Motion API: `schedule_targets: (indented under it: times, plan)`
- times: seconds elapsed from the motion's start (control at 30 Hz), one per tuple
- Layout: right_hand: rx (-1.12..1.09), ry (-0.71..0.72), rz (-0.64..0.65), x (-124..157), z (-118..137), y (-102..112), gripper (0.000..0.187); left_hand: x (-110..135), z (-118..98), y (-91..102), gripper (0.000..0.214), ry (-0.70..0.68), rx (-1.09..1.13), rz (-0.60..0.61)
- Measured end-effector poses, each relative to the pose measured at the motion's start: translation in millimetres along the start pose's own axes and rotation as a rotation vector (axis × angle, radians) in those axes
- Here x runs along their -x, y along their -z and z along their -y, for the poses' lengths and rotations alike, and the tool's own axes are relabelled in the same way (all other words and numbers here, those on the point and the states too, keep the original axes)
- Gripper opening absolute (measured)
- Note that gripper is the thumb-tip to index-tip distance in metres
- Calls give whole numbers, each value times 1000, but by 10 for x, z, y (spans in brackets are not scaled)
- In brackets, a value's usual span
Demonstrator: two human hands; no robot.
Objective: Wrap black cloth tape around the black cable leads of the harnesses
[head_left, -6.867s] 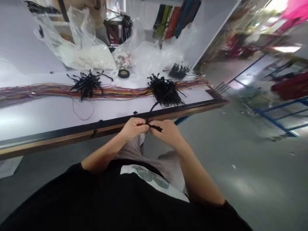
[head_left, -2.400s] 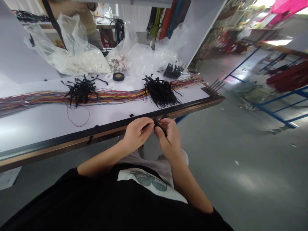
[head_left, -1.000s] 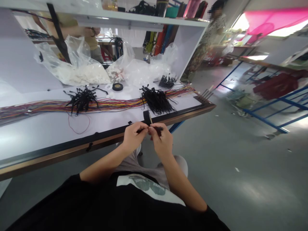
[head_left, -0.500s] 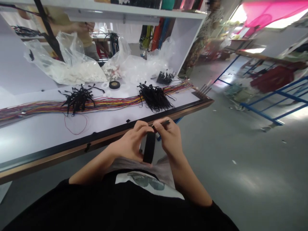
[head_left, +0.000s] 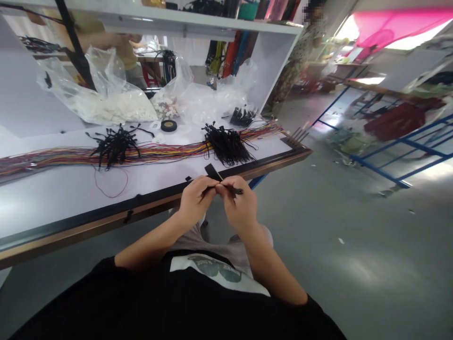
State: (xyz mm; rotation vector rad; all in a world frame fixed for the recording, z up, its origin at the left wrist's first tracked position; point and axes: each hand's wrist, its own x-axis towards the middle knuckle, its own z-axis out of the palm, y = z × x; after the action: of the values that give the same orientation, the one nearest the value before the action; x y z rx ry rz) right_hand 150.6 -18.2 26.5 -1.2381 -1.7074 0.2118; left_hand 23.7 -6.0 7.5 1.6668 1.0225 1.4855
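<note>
My left hand (head_left: 196, 197) is closed, its thumb and forefinger pinching at a thin dark strip close to my right fingertips. Just beyond the fingertips, at the bench edge, a flat black piece of tape (head_left: 213, 171) sticks up; whether this is the edge of the tape roll or a loose length, I cannot tell. My right hand (head_left: 241, 203) is closed too, pinching a thin black cable end (head_left: 238, 191) whose tip pokes out to the right. The two hands' fingertips meet above my lap, and most of the cable is hidden by them.
On the bench, a long bundle of coloured wires (head_left: 170, 153) carries two heaps of black cable ends (head_left: 116, 145) (head_left: 230, 145). Behind are a black tape roll (head_left: 169, 125) and plastic bags of white parts (head_left: 113, 106). Metal prongs (head_left: 299, 134) stand at the right corner. Another person stands beyond the shelf.
The wide black tape roll that hung below my left hand no longer shows there; black tape now shows beyond my fingers. My hands have come closer together, and the cable end has lowered slightly.
</note>
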Motion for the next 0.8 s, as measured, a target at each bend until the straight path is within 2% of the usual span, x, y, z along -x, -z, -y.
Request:
schedule_targets:
  times: [0.1, 0.13, 0.2, 0.27, 0.33, 0.4, 0.5, 0.53, 0.57, 0.67, 0.7, 0.73, 0.8]
  plan:
    - [3, 67, -83, 39, -6, 0, 12, 12, -45, 26, 34, 211, 239, -35]
    - [-21, 85, -82, 58, 4, -3, 12, 2, -56, 44, 37, 295, 318, 9]
    - [-99, 77, -51, 89, 25, -20, 12, -26, -67, 88, 37, 429, 430, 177]
    - [-228, -23, -31, 95, 26, -39, 14, -43, -70, 133, 41, 467, 480, 291]
    - [-390, -189, -61, 66, -1, -32, 18, -40, -84, 183, 51, 376, 467, 292]
    - [-494, -318, -87, 17, -35, 20, 21, -28, -116, 240, 65, 202, 368, 349]
    - [-384, -337, -11, -33, -25, 158, 18, -23, -153, 303, 80, -15, 172, 625]
    - [-324, -310, 11, -34, -1, 198, 16, -26, -149, 304, 75, -30, 124, 648]
    - [-277, -278, 18, -27, 27, 227, 14, -30, -135, 290, 64, -23, 80, 597]
    - [-242, -222, -34, 17, 97, 223, 17, -46, -51, 184, 17, 4, -52, 216]
    - [-268, -228, -43, 32, 102, 196, 20, -51, -19, 141, 8, -23, -87, 122]
    - [-312, -244, -31, 43, 97, 162, 23, -53, 8, 100, 6, -68, -109, 74]
    - [-410, -291, 42, 54, 63, 94, 22, -47, 46, 34, 10, -156, -121, 56]
